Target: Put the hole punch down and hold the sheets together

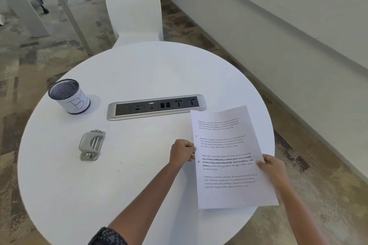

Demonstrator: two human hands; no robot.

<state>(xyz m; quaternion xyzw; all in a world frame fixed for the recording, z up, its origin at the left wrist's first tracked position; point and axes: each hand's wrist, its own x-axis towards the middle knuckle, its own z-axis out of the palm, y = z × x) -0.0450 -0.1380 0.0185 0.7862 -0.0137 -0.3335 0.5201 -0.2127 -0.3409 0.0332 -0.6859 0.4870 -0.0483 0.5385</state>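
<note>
A white printed sheet of paper [229, 157] is held over the right side of the round white tabletop [139, 73]. The left hand [182, 153] pinches its left edge with curled fingers [191, 148], and the right hand [272, 167] grips the right edge, thumb on top. A grey metal hole punch [91, 144] lies well to the left.

Right hand's fingers [258, 164] (all but the thumb) hide behind the sheet [229, 157].

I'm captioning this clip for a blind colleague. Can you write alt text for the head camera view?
A person's left hand and right hand hold a printed sheet of paper by its side edges over a round white table. On the table are a grey hole punch, a mesh cup marked "B" and a built-in socket panel; a white chair stands beyond.
</note>
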